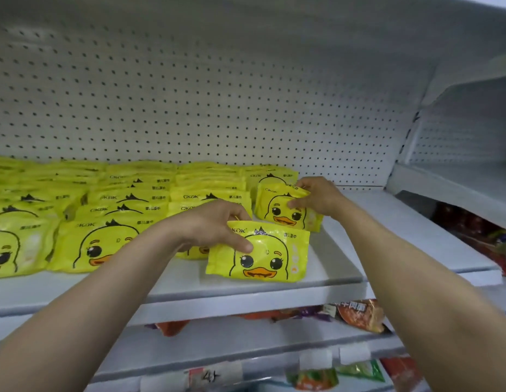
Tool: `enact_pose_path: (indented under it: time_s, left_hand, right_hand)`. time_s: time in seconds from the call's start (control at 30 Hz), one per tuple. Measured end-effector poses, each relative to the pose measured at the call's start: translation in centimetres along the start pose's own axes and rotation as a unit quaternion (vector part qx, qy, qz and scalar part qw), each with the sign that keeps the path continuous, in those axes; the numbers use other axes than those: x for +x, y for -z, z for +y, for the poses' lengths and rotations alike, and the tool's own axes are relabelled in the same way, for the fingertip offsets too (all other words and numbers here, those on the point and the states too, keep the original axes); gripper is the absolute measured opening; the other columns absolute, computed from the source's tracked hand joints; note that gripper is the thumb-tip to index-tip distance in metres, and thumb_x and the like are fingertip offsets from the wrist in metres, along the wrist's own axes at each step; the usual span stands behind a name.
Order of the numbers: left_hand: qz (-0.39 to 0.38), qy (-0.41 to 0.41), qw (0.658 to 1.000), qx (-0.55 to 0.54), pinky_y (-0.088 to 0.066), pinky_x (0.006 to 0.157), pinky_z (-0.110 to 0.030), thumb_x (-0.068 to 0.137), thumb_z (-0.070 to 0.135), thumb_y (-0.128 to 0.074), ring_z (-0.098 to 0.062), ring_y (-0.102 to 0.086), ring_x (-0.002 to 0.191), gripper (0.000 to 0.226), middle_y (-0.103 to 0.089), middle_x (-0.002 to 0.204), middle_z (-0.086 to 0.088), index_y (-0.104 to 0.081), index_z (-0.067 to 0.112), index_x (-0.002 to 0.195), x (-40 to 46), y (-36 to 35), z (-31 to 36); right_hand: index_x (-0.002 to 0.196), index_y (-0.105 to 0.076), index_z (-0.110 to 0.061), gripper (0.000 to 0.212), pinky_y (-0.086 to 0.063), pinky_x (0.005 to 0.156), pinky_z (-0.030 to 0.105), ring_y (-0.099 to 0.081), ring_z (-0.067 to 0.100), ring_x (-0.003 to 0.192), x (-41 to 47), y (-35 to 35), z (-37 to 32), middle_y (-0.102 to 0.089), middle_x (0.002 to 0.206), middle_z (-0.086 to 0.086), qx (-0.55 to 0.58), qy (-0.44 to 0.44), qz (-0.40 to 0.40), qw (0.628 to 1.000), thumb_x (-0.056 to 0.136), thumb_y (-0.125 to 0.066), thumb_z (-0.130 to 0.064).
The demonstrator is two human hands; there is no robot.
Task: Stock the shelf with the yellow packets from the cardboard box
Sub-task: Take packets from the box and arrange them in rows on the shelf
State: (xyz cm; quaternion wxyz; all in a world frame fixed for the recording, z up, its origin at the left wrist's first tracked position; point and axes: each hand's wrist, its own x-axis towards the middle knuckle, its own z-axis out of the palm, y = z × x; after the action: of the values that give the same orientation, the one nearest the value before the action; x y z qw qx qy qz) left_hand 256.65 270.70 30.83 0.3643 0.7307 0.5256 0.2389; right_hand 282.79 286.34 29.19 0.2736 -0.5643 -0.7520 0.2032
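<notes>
Both our bare forearms reach up to a white metal shelf (pixel 345 281). Our left hand (pixel 215 227) pinches the top edge of a glossy yellow duck-face packet (pixel 260 256) standing near the shelf's front lip. Our right hand (pixel 317 196) grips a second packet (pixel 285 210) just behind it. Rows of matching packets (pixel 110 210) fill the shelf to the left, against a white perforated back panel (pixel 218 94). Orange snack bags (pixel 359 314) lie on the shelf below.
</notes>
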Motion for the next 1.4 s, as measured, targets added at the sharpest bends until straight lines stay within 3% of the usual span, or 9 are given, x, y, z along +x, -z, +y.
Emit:
enact_pose_path:
  time_s: [0.17, 0.57, 0.67, 0.77, 0.87, 0.93, 1.07, 1.2, 1.4]
  left_hand:
    - [0.039, 0.021, 0.999, -0.014, -0.046, 0.075, -0.026, 0.068, 0.025, -0.086, -0.008, -0.064, 0.089, 0.028, -0.072, 0.094, 0.012, -0.066, 0.024, 0.088, 1.2, -0.3, 1.5]
    - [0.149, 0.066, 0.987, -0.018, -0.043, 0.077, -0.027, 0.066, 0.030, -0.087, -0.007, -0.063, 0.095, 0.027, -0.071, 0.099, 0.009, -0.067, 0.027, 0.084, 4.7, -2.2, 4.1]
    - [0.166, 0.078, 0.982, -0.039, -0.046, 0.090, -0.033, 0.063, 0.030, -0.089, -0.010, -0.061, 0.105, 0.029, -0.070, 0.103, 0.009, -0.068, 0.028, 0.082, 5.8, -2.7, 4.4]
    - [0.177, 0.087, 0.979, -0.053, -0.043, 0.101, -0.036, 0.063, 0.028, -0.090, -0.008, -0.059, 0.111, 0.031, -0.069, 0.108, 0.009, -0.069, 0.025, 0.086, 6.6, -3.1, 4.7]
    - [0.203, 0.079, 0.974, -0.063, -0.043, 0.101, -0.035, 0.065, 0.022, -0.089, -0.011, -0.060, 0.110, 0.028, -0.070, 0.106, 0.004, -0.068, 0.022, 0.085, 7.4, -3.2, 5.2]
    - [0.220, 0.072, 0.971, -0.066, -0.045, 0.097, -0.037, 0.066, 0.019, -0.088, -0.015, -0.065, 0.097, 0.027, -0.072, 0.096, -0.001, -0.069, 0.017, 0.085, 7.8, -3.1, 5.4]
    - [0.253, 0.065, 0.961, -0.089, -0.054, 0.081, -0.037, 0.066, 0.019, -0.088, -0.021, -0.069, 0.084, 0.027, -0.073, 0.091, -0.006, -0.072, 0.015, 0.088, 8.4, -2.9, 5.6]
    - [0.379, 0.074, 0.915, 0.116, -0.047, 0.074, -0.028, 0.076, 0.035, -0.079, -0.017, -0.062, 0.092, 0.036, -0.067, 0.096, 0.002, -0.066, 0.023, 0.108, 8.8, -3.4, 3.4]
    - [0.343, 0.118, 0.855, 0.372, -0.031, 0.110, -0.045, 0.086, 0.065, -0.045, -0.031, -0.029, 0.140, 0.069, -0.045, 0.146, -0.005, -0.048, 0.021, 0.138, 8.1, -5.5, -1.1]
  right_hand:
    - [0.088, -0.066, -0.028, 0.037, -0.049, 0.085, 0.035, -0.065, 0.020, 0.097, 4.6, -0.7, -0.1, -0.070, 0.096, -0.002, -0.024, 0.072, -0.038, 0.996, 0.063, -0.091, -0.037]
    - [0.116, -0.066, -0.026, 0.059, -0.049, 0.081, 0.033, -0.059, 0.019, 0.105, 9.7, -1.2, 1.6, -0.065, 0.110, -0.001, -0.139, 0.204, -0.004, 0.969, 0.065, -0.086, -0.050]
    - [0.123, -0.062, -0.025, 0.060, -0.042, 0.083, 0.031, -0.052, 0.020, 0.115, 9.9, -0.9, 1.8, -0.059, 0.117, 0.002, -0.175, 0.206, -0.009, 0.963, 0.072, -0.081, -0.051]
    - [0.121, -0.064, -0.021, 0.048, -0.042, 0.087, 0.026, -0.057, 0.013, 0.112, 8.4, 0.9, 0.4, -0.063, 0.120, -0.003, -0.035, 0.198, 0.008, 0.979, 0.083, -0.072, -0.049]
    - [0.113, -0.068, -0.019, 0.037, -0.050, 0.085, 0.024, -0.067, 0.012, 0.105, 4.7, 4.3, -2.0, -0.072, 0.111, -0.006, 0.158, 0.154, -0.192, 0.956, 0.093, -0.060, -0.050]
    - [0.110, -0.070, -0.021, 0.033, -0.053, 0.086, 0.027, -0.070, 0.015, 0.103, 2.5, 5.9, -2.8, -0.074, 0.107, -0.003, 0.138, 0.175, -0.306, 0.926, 0.090, -0.066, -0.047]
    - [0.100, -0.070, -0.020, 0.028, -0.057, 0.086, 0.036, -0.072, 0.017, 0.092, 1.5, 5.4, -2.8, -0.075, 0.097, -0.001, 0.044, 0.227, -0.285, 0.930, 0.076, -0.085, -0.024]
    - [0.093, -0.068, -0.027, 0.028, -0.054, 0.075, 0.028, -0.068, 0.012, 0.086, 3.2, 4.6, -1.7, -0.073, 0.091, -0.008, -0.009, 0.218, -0.193, 0.957, 0.072, -0.087, -0.028]
    - [0.099, -0.068, -0.024, 0.034, -0.037, 0.061, 0.017, -0.058, 0.002, 0.076, 6.2, 2.7, 0.5, -0.064, 0.085, -0.016, -0.091, 0.185, -0.150, 0.967, 0.071, -0.087, -0.030]
